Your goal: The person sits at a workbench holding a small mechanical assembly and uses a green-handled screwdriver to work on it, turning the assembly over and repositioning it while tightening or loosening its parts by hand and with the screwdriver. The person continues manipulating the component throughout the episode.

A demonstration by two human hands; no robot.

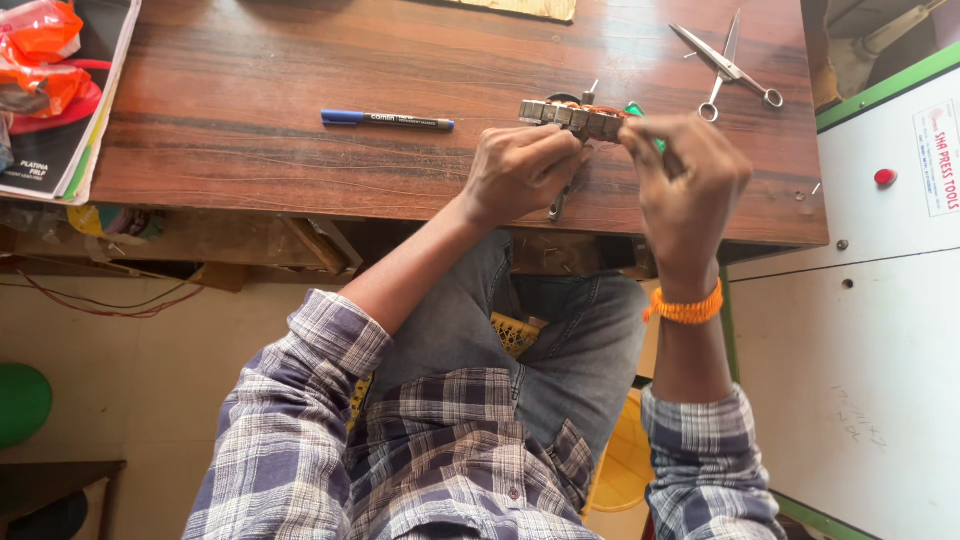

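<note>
Head view, looking straight down at a brown wooden table (300, 150) with the person seated at its near edge. Both hands meet over the table's near right part, and between them is a small metal part (572, 116), a row of grey blocks with some copper-coloured winding at its right end. The left hand (520, 172) has its fingers closed on the left end of that part, thumb and fingertips pinching it from below. The right hand (688, 178) is curled shut at the part's right end, gripping something with a green handle (658, 143) whose tip shows by the part; what kind of tool this is cannot be told. A thin metal piece (556, 206) pokes out beneath the left hand, toward the table's near edge.

The right wrist wears an orange band (686, 309). Both sleeves are blue-and-white plaid.

Left of the metal part, well apart from it, a pen with a blue cap (387, 120) lies flat on the table. To the part's right and farther back lies a pair of scissors (728, 68), blades open. At the table's far left corner sit an orange plastic bag (40, 50) and a dark booklet (62, 140) beneath it. Right of the table stands a white cabinet (880, 330) with a red knob (885, 177).
</note>
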